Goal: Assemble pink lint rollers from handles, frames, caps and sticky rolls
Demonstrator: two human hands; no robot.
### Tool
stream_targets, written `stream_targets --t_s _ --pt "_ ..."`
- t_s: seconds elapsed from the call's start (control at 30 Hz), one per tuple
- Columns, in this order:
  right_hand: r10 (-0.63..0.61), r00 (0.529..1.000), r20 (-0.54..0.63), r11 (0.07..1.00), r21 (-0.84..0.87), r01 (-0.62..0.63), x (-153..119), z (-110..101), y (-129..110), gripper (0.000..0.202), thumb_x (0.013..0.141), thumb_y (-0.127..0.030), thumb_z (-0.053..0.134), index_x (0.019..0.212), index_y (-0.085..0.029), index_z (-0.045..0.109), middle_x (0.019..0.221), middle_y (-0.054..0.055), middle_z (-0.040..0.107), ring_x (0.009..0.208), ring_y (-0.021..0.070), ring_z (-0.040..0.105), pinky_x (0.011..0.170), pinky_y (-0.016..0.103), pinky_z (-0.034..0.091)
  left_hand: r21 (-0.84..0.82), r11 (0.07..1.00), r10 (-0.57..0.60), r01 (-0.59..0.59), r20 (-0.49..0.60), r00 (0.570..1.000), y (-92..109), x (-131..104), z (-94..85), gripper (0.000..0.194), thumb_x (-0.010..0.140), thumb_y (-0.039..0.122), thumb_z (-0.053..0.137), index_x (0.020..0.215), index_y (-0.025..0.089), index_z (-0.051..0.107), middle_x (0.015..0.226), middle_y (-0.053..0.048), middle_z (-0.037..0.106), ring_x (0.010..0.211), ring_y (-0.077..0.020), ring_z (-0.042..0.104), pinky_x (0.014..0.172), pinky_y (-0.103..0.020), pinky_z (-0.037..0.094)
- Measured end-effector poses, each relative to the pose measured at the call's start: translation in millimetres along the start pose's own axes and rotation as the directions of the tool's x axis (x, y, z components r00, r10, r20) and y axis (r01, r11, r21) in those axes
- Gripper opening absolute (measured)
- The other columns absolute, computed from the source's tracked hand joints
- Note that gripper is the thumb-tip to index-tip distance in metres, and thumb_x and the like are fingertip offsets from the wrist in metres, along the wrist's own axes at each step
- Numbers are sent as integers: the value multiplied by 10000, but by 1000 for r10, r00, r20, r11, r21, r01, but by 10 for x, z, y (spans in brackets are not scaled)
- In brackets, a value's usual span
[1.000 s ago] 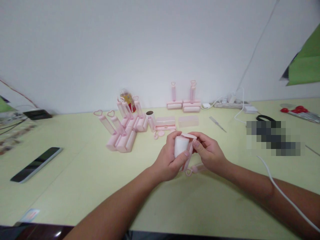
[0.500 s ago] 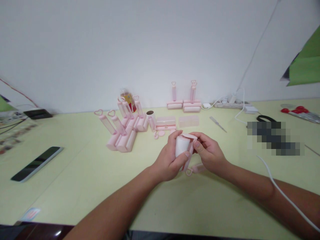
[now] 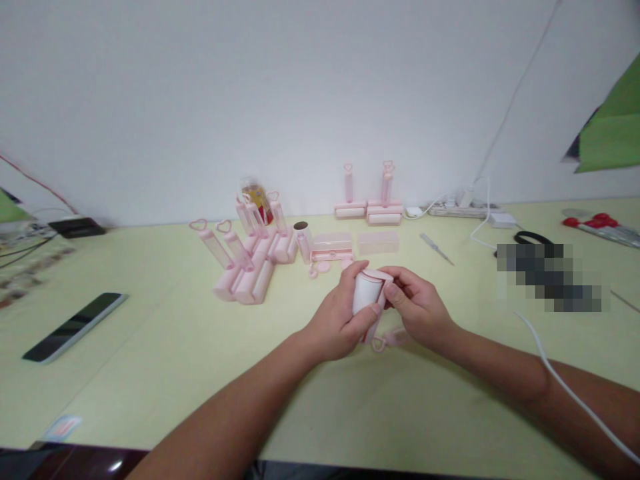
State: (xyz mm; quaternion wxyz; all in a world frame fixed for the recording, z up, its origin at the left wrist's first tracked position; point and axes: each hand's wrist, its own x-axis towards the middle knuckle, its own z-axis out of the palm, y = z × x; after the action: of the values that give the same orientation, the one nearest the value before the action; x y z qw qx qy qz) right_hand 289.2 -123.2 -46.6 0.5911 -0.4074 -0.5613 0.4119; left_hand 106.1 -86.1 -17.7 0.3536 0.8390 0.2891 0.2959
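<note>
Presumably set clear for elbow room, pink rollers (image 3: 257, 281) lie left of the left fingers (image 3: 361, 321), which wrap a white roll (image 3: 367, 295), seemingly steadying it while the right fingers (image 3: 399, 297) pinch the adjoining pink casing (image 3: 384, 275).

A pale green table (image 3: 150, 367) is bearing a phone (image 3: 75, 327), clustered pink rollers (image 3: 247, 288), a thin pointed tool (image 3: 436, 249) — and a heart-looped handle (image 3: 397, 337) is lying near the middle.
</note>
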Motion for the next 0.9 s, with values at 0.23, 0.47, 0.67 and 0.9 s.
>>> stream_targets --t_s 0.23,0.47,0.67,0.9 --pt "-24 999 43 998 -56 27 41 -45 -28 355 913 -460 589 1125 -176 611 864 38 642 713 150 600 630 277 532 -129 992 -19 14 -42 999 -26 -6 21 707 888 398 574 1472 210 222 1101 -78 564 910 -220 546 840 -374 443" --pt "125 944 306 847 -529 59 146 -172 -111 398 955 -494 471 1054 -158 660 799 47 646 680 171 576 636 302 462 -539 836 -249 103 -207 946 -128 139 -4 599 784 340 674 1317 222 426 1008 -20 548 819 -163 514 705 -253 434" --pt "258 760 597 503 -754 422 89 -237 -301 553 690 -510 778 1104 -162 668 990 118 622 903 261 576 776 348 444 -811 562 -417 161 -110 902 -167 198 -71 560 681 287 732 1188 193 513 823 -1 606 675 -150 574 620 -246 450" --pt "376 722 580 474 -790 388 118 -283 -310 61 738 -191 650 794 -171 634 815 59 628 717 179 564 628 273 370 -952 246 -413 185 69 908 -209 198 -137 362 676 299 654 978 120 564 742 -50 626 610 -190 622 546 -305 505"
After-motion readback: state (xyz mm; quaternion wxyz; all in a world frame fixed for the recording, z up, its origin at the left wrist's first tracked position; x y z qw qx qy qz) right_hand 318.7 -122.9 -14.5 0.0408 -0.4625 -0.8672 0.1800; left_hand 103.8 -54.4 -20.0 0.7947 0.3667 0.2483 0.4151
